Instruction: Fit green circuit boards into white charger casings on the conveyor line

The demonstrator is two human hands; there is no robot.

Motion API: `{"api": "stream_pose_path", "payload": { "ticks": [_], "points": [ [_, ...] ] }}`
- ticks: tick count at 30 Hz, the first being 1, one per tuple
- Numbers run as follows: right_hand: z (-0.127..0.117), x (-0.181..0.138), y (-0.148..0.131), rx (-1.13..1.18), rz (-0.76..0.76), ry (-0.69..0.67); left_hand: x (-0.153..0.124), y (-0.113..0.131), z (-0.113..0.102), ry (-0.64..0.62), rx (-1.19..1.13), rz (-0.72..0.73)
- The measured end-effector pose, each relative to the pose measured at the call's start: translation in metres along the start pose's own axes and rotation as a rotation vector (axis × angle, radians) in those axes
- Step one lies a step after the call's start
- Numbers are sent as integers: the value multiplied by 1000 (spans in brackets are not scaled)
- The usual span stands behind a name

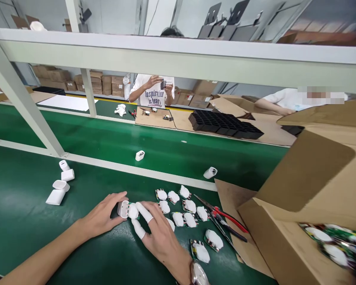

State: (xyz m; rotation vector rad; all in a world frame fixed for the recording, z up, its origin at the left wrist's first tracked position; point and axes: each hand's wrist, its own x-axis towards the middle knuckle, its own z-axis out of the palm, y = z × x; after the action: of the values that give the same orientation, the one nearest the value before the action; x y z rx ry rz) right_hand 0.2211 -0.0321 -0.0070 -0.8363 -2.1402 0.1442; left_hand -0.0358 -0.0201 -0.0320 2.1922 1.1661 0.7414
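Observation:
My left hand (pixel 106 211) grips a white plastic charger housing (pixel 123 209) between thumb and fingers, its open end turned right. In my right hand (pixel 158 229), whose thumb and a finger wear white finger cots, a small circuit board with a white pad (pixel 133 211) is pinched at the housing's mouth. How far the board sits inside cannot be seen. Right of my hands lie several similar boards with white pads (pixel 190 206) on the green work surface. Several white housings (pixel 55 196) lie to the left.
Pliers with red and black handles (pixel 230 219) rest beside a cardboard box (pixel 264 237) holding more boards. On the green belt beyond are two white housings (pixel 140 155). A pale metal frame (pixel 178 59) crosses ahead. Across it, a person (pixel 152 91) holds a dark object near a black tray (pixel 225 124).

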Motion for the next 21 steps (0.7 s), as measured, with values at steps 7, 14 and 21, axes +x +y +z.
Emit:
{"api": "stream_pose_path", "payload": {
  "ticks": [7, 14, 21],
  "points": [
    [-1, -5, 3, -20, -34, -97, -4, 0, 3, 15, 83, 59],
    [-3, 2, -3, -13, -43, -87, -3, 7, -2, 10, 66, 77],
    [-4, 3, -4, -39, -50, -143, -3, 11, 0, -2, 64, 73]
  ]
}}
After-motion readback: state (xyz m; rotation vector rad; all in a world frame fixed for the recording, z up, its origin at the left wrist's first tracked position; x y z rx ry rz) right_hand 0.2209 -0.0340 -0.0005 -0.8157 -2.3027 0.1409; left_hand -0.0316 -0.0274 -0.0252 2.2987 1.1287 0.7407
